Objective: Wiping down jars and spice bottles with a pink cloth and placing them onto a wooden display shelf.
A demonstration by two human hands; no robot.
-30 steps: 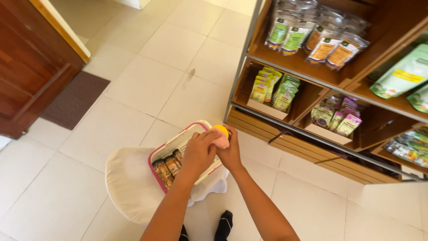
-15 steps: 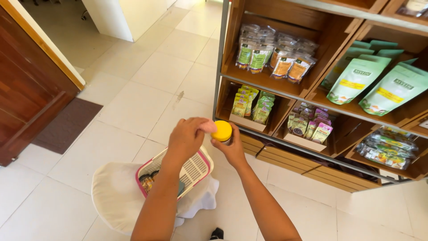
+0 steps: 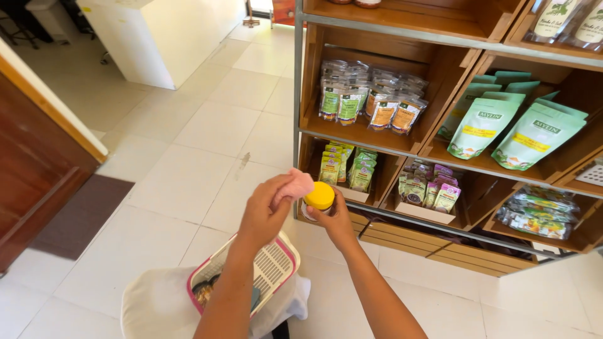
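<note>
My right hand [image 3: 336, 221] grips a small jar with a yellow lid [image 3: 318, 197], held up in front of the lower shelves. My left hand [image 3: 267, 212] holds a pink cloth [image 3: 295, 184] bunched against the jar's left side. Below my arms a pink-rimmed white basket [image 3: 275, 267] with several jars inside rests on a white cloth-covered seat [image 3: 154, 307].
A wood-and-metal shelf unit [image 3: 298, 94] stands to the right, with clear spice pouches [image 3: 367, 107], green pouches [image 3: 509, 129] and small packets [image 3: 427, 191]. A wooden door [image 3: 31, 163] and a dark mat [image 3: 81, 216] are at left. A white counter [image 3: 157, 37] stands behind.
Both hands lifted the yellow-lidded jar out of the basket and raised it toward the shelves. The view tilted up, showing more of the shelves.
</note>
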